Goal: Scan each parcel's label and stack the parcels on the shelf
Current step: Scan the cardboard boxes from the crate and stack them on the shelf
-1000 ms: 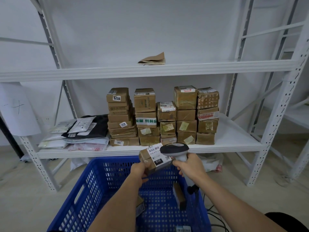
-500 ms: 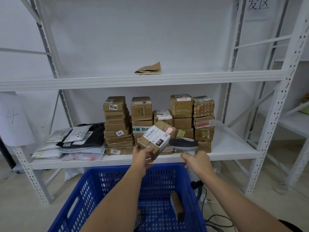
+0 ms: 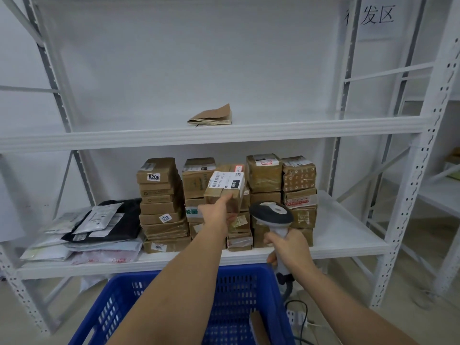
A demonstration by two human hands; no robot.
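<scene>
1. The left hand (image 3: 219, 215), in the centre of the frame, holds a small brown parcel (image 3: 225, 192) raised in front of the cardboard stacks; its grip is closed on the parcel's lower edge, with the index finger lying along the near face.
2. The parcel is tilted, and its white label (image 3: 227, 180), with a barcode and a black tag reading "010", faces the camera.
3. The right hand (image 3: 290, 249), lower right of centre, has its grip wrapped around the white handle of a barcode scanner (image 3: 272, 215). The scanner's dark head sits just right of and below the parcel, close to it but apart.
4. A dark cable (image 3: 297, 310) runs from the base of the scanner down toward the floor at the lower right.
5. Behind the hands, the middle shelf (image 3: 348, 247) of a white metal rack carries several stacks of brown parcels (image 3: 159, 202) wrapped in tape. One at the top left stack is marked "6206", a lower one "1218".
6. Left of these stacks, on the same shelf, lies a pile of flat mailer bags (image 3: 87, 232), white, grey and black.
7. The upper shelf (image 3: 323, 129) holds a folded brown paper bag (image 3: 211, 117) near the middle of the frame.
8. A blue plastic basket (image 3: 119, 300) with slotted walls fills the bottom centre, under both forearms. A brown box (image 3: 257, 327) stands inside it near the right wall.
9. A paper sign (image 3: 375, 17) with handwritten characters hangs on the wall in the upper right of the frame.
</scene>
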